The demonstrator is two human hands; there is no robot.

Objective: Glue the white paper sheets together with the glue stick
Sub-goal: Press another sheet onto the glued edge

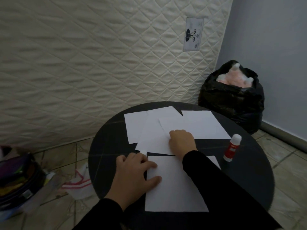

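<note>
Several white paper sheets lie on a round dark table. One near sheet lies in front of me, and my left hand rests flat on its left edge with fingers spread. A small white object sits just beyond those fingertips; I cannot tell what it is. Farther back, overlapping sheets fan out. My right hand sits knuckles-up with fingers curled at the left edge of the top sheet. The glue stick, red label and white top, stands on the table right of the sheets, untouched.
A quilted mattress leans upright behind the table. A stuffed black plastic bag sits on the floor at the back right. On the tiled floor to the left are a dark bag with colourful contents and a white-and-red cloth.
</note>
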